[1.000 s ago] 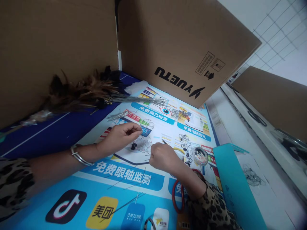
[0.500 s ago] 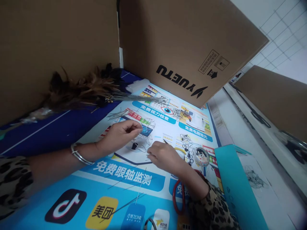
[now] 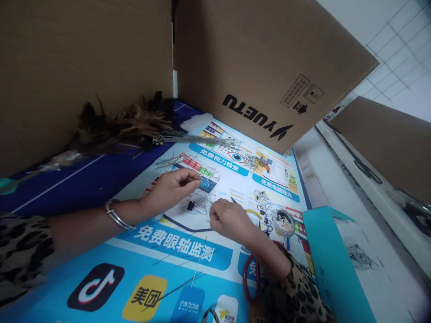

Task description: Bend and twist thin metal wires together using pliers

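Observation:
My left hand, with a silver bangle on the wrist, is held over the printed mat with thumb and index finger pinched together. What it pinches, if anything, is too fine to see. To its right my right hand is closed, knuckles up, its fingertips mostly hidden. The two hands are apart. Thin wire loops lie between and behind them. Several thin straight wires rest on the mat in front. Red-handled scissors lie beside my right forearm.
Brown feathers and a bundle of wires lie at the back left. Cardboard panels stand behind. Dark small rings, a round clear container and a teal box are at the right.
The view has shifted slightly. My right hand's fingers have curled in more, and their tips show less. My left hand keeps its pinch.

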`<state>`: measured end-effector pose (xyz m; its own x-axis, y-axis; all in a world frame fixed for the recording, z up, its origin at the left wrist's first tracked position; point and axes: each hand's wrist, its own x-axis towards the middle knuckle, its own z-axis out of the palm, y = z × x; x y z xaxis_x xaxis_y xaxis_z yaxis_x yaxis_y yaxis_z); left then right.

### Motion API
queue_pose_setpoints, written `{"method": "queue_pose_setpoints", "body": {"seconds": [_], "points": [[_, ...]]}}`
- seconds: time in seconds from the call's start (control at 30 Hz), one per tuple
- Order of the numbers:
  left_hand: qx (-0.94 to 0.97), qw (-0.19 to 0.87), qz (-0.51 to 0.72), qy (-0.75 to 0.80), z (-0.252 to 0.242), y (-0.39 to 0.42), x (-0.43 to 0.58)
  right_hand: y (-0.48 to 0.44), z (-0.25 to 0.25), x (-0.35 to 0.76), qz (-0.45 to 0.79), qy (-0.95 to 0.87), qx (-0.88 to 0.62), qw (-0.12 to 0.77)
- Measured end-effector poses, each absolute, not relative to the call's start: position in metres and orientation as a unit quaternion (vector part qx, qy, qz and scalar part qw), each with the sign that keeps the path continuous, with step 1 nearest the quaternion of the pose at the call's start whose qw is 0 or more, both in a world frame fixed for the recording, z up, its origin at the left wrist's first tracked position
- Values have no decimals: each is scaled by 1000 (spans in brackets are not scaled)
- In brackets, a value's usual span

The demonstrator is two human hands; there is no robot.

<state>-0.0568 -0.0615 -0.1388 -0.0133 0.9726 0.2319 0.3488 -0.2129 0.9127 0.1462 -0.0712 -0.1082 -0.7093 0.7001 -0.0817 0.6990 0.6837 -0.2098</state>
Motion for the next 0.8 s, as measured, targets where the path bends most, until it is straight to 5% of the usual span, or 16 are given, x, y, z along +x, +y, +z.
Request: {"method": "queue_pose_setpoints", "body": {"seconds": [0.53,0.8], "points": [[622,349,453,534,-141,-61,-56,-56,-117,169,495,-720,-464,145],[630,339,452,533,-143,-62,-57,-61,-115,167,499,-709,-469,165]]}}
